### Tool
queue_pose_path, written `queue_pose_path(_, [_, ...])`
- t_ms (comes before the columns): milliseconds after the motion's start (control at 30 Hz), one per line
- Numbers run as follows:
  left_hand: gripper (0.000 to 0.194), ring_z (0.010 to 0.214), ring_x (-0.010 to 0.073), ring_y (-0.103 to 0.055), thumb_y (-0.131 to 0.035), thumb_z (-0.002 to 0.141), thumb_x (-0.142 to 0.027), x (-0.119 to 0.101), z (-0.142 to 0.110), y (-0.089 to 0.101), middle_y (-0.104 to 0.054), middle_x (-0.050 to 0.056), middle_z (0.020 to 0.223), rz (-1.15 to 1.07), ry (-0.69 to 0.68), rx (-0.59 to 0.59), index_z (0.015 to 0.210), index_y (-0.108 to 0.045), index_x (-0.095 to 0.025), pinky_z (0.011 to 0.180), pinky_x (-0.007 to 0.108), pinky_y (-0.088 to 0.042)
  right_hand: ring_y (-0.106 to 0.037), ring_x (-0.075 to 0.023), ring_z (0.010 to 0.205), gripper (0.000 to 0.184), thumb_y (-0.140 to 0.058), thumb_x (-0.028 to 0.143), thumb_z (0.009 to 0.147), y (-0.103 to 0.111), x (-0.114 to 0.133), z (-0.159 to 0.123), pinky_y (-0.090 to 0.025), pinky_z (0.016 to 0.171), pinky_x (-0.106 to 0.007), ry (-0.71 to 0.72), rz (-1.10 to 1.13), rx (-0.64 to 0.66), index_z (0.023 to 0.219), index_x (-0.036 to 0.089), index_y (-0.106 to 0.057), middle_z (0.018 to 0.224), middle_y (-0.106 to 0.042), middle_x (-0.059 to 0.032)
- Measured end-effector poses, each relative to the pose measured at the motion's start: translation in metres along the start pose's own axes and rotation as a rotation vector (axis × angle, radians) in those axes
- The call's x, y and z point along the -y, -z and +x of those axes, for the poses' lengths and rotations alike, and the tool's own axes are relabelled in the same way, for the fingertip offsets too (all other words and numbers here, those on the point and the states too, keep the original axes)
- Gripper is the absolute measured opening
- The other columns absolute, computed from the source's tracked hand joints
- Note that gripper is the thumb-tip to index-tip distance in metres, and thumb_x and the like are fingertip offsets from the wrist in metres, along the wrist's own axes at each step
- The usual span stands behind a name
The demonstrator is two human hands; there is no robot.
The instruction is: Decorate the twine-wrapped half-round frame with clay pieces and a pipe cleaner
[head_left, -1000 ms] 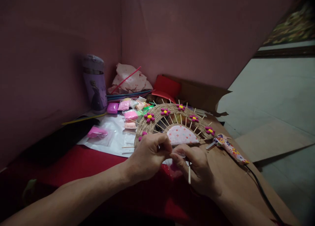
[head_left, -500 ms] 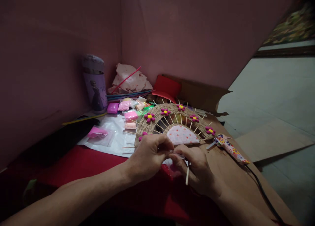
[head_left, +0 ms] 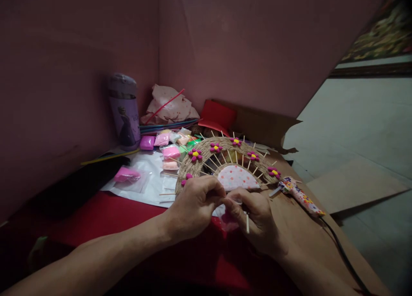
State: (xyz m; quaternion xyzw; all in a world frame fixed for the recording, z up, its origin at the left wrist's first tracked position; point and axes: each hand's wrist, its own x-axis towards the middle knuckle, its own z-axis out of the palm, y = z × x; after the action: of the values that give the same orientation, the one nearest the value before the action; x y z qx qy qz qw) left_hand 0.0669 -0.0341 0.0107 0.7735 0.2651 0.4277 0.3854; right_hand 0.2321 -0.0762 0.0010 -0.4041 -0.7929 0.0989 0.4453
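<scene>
- A half-round twine piece (head_left: 225,144) lies on the surface (head_left: 106,221), bearing magenta flowers (head_left: 195,154) with yellow centres; thin pale sticks (head_left: 236,158) radiate across its gap, and a spotted cloth panel (head_left: 238,178) fills its middle.
- The left hand (head_left: 194,208) is just in front of the twine piece, its fingers closed in a pinch on the edge of a small clear plastic bag (head_left: 229,221).
- The right hand (head_left: 260,216) is in front of the twine piece too, its fingers gripping the same bag; a short pale stick (head_left: 247,223) pokes out beneath them.
- The bag is at the near side of the twine piece, with something pink inside; the fingers partly hide it.
- A flower-patterned glue gun (head_left: 301,196) lies just right of the twine piece, trailing a dark cord (head_left: 349,259).
- Small coloured packets (head_left: 171,152) sit left of the twine piece, and a bright pink packet (head_left: 127,174) lies farther left of it on a white sheet (head_left: 149,197).
- A purple tumbler (head_left: 125,115) and bunched pale cloth (head_left: 169,102) stand behind the twine piece, to its left.
- Torn brown cardboard (head_left: 264,126) is behind the twine piece.
</scene>
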Motion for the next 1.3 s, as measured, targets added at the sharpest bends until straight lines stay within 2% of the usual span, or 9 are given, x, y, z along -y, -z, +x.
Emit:
queue_pose_path(167, [0.007, 0.065, 0.0107, -0.052, -0.061, 0.076, -0.014, -0.0006, 0.0011, 0.0006, -0.06, 0.001, 0.068, -0.046, 0.023, 0.017, 0.07, -0.061, -0.013, 0.059, 0.023, -0.04, -0.052, -0.008, 0.05, 0.016, -0.054, 0.021, 0.088, -0.0001, 0.0014, -0.0002, -0.039, 0.052, -0.02, -0.022, 0.012, -0.033, 0.073, 0.018, -0.058, 0.058, -0.057, 0.0035])
queue_pose_path(300, [0.012, 0.07, 0.0131, -0.056, -0.059, 0.079, -0.023, -0.0002, 0.0038, 0.0027, -0.064, 0.004, 0.074, -0.205, 0.143, 0.056, 0.078, -0.064, -0.012, 0.064, 0.025, -0.044, -0.052, -0.0087, 0.049, 0.017, -0.053, 0.024, 0.089, 0.0, 0.0018, -0.0001, -0.04, 0.049, -0.02, -0.116, 0.043, -0.093, 0.074, 0.018, -0.059, 0.057, -0.058, 0.0031])
queue_pose_path(533, [0.015, 0.049, 0.006, -0.044, -0.065, 0.07, -0.026, -0.0032, 0.008, 0.0058, -0.056, 0.0, 0.063, -0.369, 0.294, 0.055, 0.071, -0.061, -0.011, 0.045, 0.019, -0.034, -0.054, -0.0098, 0.05, 0.02, -0.056, 0.031, 0.088, -0.0004, 0.0024, 0.0004, -0.042, 0.048, -0.02, -0.194, 0.138, -0.092, 0.073, 0.018, -0.06, 0.059, -0.06, 0.0013])
queue_pose_path(667, [0.019, 0.047, 0.0062, -0.043, -0.066, 0.068, -0.028, -0.0044, 0.009, 0.006, -0.052, -0.002, 0.061, -0.485, 0.355, 0.083, 0.073, -0.059, -0.011, 0.043, 0.02, -0.035, -0.054, -0.0091, 0.051, 0.021, -0.056, 0.031, 0.088, -0.0005, 0.0026, 0.0009, -0.042, 0.048, -0.019, -0.238, 0.22, -0.086, 0.071, 0.017, -0.059, 0.06, -0.06, 0.0014])
queue_pose_path(800, [0.025, 0.062, 0.0101, -0.051, -0.069, 0.069, -0.027, -0.0057, 0.0066, 0.0056, -0.058, 0.003, 0.078, -0.393, 0.212, -0.041, 0.087, -0.061, -0.012, 0.052, 0.022, -0.042, -0.052, -0.0094, 0.05, 0.023, -0.055, 0.032, 0.089, -0.0016, 0.0008, 0.0013, -0.042, 0.046, -0.019, -0.29, 0.291, -0.095, 0.071, 0.018, -0.057, 0.059, -0.059, 0.0016])
queue_pose_path(900, [0.016, 0.075, 0.0118, -0.052, -0.066, 0.074, -0.02, -0.007, 0.0037, 0.0052, -0.058, 0.004, 0.091, -0.195, -0.003, -0.108, 0.089, -0.062, -0.015, 0.062, 0.024, -0.044, -0.053, -0.0099, 0.049, 0.022, -0.055, 0.034, 0.089, -0.0025, -0.0002, 0.0015, -0.043, 0.046, -0.02, -0.311, 0.323, -0.095, 0.074, 0.018, -0.057, 0.058, -0.059, 0.0017])
queue_pose_path(967, [0.01, 0.073, 0.0112, -0.051, -0.063, 0.077, -0.015, -0.007, 0.0022, 0.0046, -0.057, 0.004, 0.09, -0.075, -0.073, -0.108, 0.087, -0.062, -0.016, 0.062, 0.024, -0.043, -0.053, -0.0101, 0.049, 0.022, -0.055, 0.034, 0.088, -0.0029, -0.0005, 0.0016, -0.043, 0.046, -0.02, -0.327, 0.333, -0.085, 0.074, 0.017, -0.057, 0.058, -0.059, 0.0015])
queue_pose_path(1167, [0.007, 0.073, 0.0117, -0.05, -0.058, 0.08, -0.013, -0.0028, 0.0004, 0.0029, -0.055, 0.003, 0.088, 0.12, -0.175, -0.157, 0.086, -0.06, -0.017, 0.063, 0.025, -0.041, -0.053, -0.01, 0.05, 0.019, -0.057, 0.031, 0.088, -0.0038, -0.0012, 0.0006, -0.043, 0.047, -0.02, -0.283, 0.297, -0.12, 0.075, 0.018, -0.058, 0.059, -0.059, 0.0018])
queue_pose_path(1300, [0.001, 0.066, 0.0104, -0.049, -0.057, 0.081, -0.017, 0.0006, 0.0006, 0.0013, -0.055, 0.001, 0.077, 0.097, -0.101, -0.108, 0.081, -0.058, -0.017, 0.059, 0.024, -0.04, -0.054, -0.0102, 0.051, 0.015, -0.058, 0.029, 0.087, -0.005, -0.0022, -0.001, -0.043, 0.048, -0.021, -0.269, 0.254, -0.156, 0.078, 0.018, -0.059, 0.06, -0.059, 0.0018])
